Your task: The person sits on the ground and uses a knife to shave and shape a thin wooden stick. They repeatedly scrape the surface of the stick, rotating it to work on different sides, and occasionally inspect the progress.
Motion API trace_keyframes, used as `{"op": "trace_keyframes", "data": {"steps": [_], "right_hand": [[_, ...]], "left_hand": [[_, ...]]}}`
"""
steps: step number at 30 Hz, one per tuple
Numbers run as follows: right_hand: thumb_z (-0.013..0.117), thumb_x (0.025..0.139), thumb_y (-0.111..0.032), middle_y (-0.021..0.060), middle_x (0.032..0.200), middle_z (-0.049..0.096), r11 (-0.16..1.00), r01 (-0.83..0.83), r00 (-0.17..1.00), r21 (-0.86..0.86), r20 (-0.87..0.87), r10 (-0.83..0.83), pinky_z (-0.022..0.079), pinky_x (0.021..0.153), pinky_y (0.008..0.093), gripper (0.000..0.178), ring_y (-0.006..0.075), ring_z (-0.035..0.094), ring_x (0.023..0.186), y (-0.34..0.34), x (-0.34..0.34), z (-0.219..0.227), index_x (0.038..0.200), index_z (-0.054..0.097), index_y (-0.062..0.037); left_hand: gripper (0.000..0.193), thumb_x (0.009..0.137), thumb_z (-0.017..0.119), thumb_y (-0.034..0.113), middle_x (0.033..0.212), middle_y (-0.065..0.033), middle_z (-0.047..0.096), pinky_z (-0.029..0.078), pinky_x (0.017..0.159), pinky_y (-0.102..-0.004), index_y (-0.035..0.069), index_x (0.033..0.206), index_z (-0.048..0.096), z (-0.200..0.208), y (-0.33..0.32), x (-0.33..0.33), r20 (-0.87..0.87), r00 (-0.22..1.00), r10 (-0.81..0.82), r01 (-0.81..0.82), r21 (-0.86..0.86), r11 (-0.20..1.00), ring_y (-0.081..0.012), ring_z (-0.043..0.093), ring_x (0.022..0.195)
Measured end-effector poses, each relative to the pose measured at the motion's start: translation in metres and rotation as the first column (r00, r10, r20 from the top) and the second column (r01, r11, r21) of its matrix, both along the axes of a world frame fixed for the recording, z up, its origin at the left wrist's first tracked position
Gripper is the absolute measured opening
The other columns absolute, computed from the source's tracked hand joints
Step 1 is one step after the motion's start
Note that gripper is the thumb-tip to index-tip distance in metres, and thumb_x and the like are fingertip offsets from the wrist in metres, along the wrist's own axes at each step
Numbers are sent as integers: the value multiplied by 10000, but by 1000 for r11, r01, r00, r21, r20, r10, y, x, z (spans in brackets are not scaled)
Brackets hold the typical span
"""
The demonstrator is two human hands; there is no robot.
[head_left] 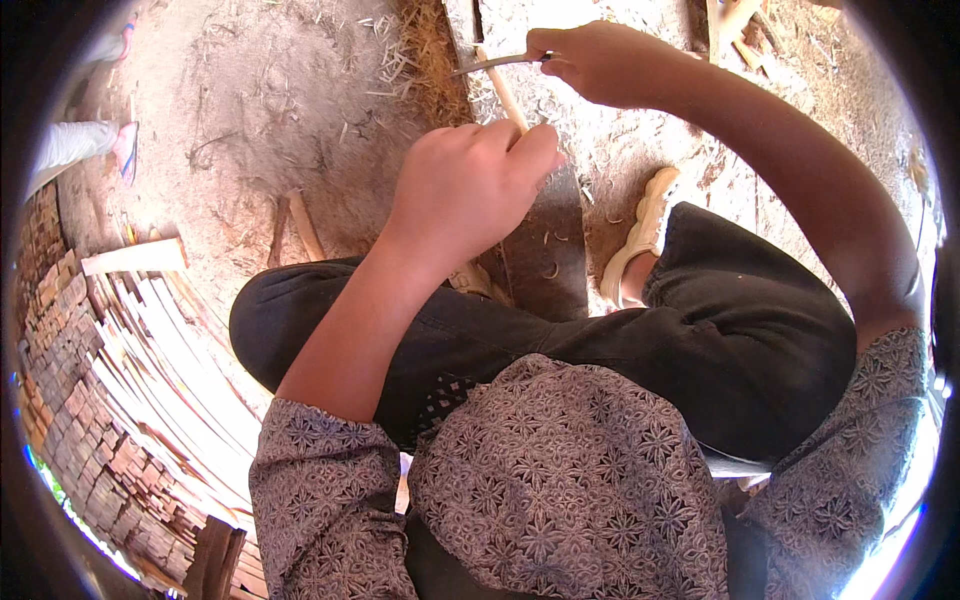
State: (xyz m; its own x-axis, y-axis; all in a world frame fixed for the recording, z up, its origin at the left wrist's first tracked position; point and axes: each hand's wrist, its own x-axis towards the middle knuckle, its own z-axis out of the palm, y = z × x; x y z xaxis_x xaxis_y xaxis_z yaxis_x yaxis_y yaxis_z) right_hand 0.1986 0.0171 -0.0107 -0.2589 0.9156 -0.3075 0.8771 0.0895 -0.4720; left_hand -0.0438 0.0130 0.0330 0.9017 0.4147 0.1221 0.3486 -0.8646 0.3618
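Note:
My left hand [468, 182] is closed round the near end of a slim, pale wooden stick [507, 100], which points away from me over a long wooden plank [550, 262]. Farther off and to the right, my right hand [600, 64] grips the handle of a knife [494, 63]. Its thin, slightly curved blade reaches left across the stick near the far end and looks to touch it. The fingers wrapped round the knife handle hide most of it.
Wood shavings [437, 62] lie heaped left of the plank. At the left stand stacked wood blocks [90, 430] beside long pale strips [180, 370]. Another person's sandalled foot [126, 152] is at the far left. Wood pieces [738, 30] lie at the far right.

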Motion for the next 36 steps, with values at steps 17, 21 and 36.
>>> {"op": "trace_keyframes", "data": {"steps": [17,21,36], "right_hand": [[566,1047,-270,190,808,675,993,32,999,114,35,-36,510,680,513,212,397,689,761,-23,17,-21,1201,600,-128],[565,1049,-277,193,797,673,993,115,992,24,53,-116,511,689,514,221,392,688,758,3,5,-32,1211,605,-131],[526,1096,-231,115,924,677,951,146,976,-274,-120,-184,491,769,355,259,172,621,795,-70,14,100,1292,611,-85]], "left_hand": [[257,1042,563,344,839,-73,634,523,586,-417,108,949,607,-10,-8,6,27,998,63,-59,-132,990,-300,671,678],[251,1019,617,343,817,-65,621,515,569,-407,108,931,604,-13,-6,4,53,995,87,-80,-119,990,-287,662,651],[133,996,639,218,906,-101,677,544,652,-451,89,990,609,3,14,1,41,995,94,-89,-108,990,-361,691,782]]}}
